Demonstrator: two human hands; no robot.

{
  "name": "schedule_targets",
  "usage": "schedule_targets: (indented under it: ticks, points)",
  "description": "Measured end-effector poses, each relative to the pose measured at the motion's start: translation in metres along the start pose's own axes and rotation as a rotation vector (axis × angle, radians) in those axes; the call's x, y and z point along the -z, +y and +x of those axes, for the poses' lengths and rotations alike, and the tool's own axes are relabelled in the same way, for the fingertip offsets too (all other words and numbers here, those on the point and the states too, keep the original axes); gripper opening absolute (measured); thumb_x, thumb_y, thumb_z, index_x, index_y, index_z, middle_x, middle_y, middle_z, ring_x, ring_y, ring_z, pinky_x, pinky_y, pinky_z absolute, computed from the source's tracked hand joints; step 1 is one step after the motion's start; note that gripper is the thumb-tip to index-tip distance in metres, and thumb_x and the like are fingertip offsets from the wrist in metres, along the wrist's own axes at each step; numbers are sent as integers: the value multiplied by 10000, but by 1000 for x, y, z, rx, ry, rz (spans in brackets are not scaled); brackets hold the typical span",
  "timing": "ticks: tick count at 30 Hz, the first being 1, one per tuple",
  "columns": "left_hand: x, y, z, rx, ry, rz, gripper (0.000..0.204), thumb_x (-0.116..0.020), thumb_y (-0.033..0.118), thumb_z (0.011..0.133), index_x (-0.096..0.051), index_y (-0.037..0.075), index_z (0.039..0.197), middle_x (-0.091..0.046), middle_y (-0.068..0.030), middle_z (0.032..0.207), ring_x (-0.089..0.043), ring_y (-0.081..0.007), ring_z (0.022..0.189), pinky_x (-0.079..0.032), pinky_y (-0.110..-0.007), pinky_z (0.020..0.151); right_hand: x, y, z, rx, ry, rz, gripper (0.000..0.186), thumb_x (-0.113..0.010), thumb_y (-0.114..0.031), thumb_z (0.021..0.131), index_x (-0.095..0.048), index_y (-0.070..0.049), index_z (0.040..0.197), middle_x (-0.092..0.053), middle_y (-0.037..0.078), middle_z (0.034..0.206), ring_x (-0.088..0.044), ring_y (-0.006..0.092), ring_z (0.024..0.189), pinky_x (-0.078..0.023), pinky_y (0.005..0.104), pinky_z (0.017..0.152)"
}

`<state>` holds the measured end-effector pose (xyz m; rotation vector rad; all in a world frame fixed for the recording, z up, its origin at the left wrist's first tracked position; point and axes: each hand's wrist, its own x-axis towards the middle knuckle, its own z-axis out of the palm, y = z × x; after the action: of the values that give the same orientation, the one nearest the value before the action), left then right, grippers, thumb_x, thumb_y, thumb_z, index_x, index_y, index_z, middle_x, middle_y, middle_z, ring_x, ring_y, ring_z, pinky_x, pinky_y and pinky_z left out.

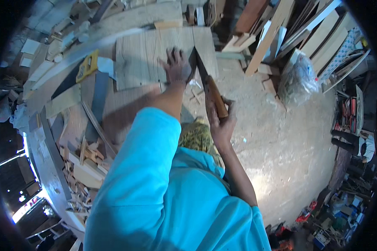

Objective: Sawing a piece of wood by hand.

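A wide wooden board (136, 56) with visible grain lies across the bench top. My left hand (178, 69) presses down on it with the fingers spread, holding nothing. My right hand (223, 123) is closed round the brown wooden handle of a handsaw (216, 97). The dark blade points away from me, its tip in a line that runs from the board's far edge toward me. The blade lies just right of my left hand. I cannot make out the teeth against the wood.
Another handsaw with a yellow handle (88, 66) lies left of the board. Offcuts (94, 152) pile up at the left. Planks (272, 31) lean at the far right, beside a clear plastic bag (299, 79). A person (364, 147) is at the right edge.
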<state>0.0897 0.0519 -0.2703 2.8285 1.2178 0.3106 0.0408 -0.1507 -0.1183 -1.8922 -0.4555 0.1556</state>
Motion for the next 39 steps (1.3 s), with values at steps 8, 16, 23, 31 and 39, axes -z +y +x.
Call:
schedule_targets:
  ticks: [8,16,23,31,39]
  points:
    - [-11,-21,2,27,68,-64,370,-454,303,834,-478,141,1165,-324,-79,1358,-231,-307,1311,-87,-726,935,-2,0,-5,85,-165,-63,326,-605,-42,802,-442,9,1079,-622,212,788,-650,296,710,-478,328,601]
    - [7,-28,-1,-114,-48,-427,327,-349,209,909,-410,132,1221,-340,-43,1361,-282,-216,1288,-239,-612,964,-8,5,-4,35,-168,-74,321,-637,-103,766,-443,-24,1009,-610,202,703,-622,366,661,-480,407,563]
    - [1,-23,2,-279,13,64,392,-373,174,892,-374,126,1280,-294,-28,1400,-256,-237,1312,-212,-551,1032,-7,21,-1,-37,-64,-10,281,-629,-106,770,-511,5,999,-625,209,741,-628,356,671,-490,386,594]
    - [-10,-22,2,-210,-1,23,404,-362,189,889,-379,151,1291,-271,7,1426,-179,-226,1348,-84,-681,993,31,-13,-20,60,-54,-115,335,-595,-111,806,-553,42,1101,-602,256,710,-628,358,631,-493,377,568]
    - [-6,-19,-2,-212,30,38,416,-321,214,890,-388,155,1297,-278,2,1431,-204,-218,1340,-68,-682,997,26,-17,-16,-44,-114,-206,348,-611,-115,814,-550,61,1107,-624,263,834,-662,308,767,-504,320,639]
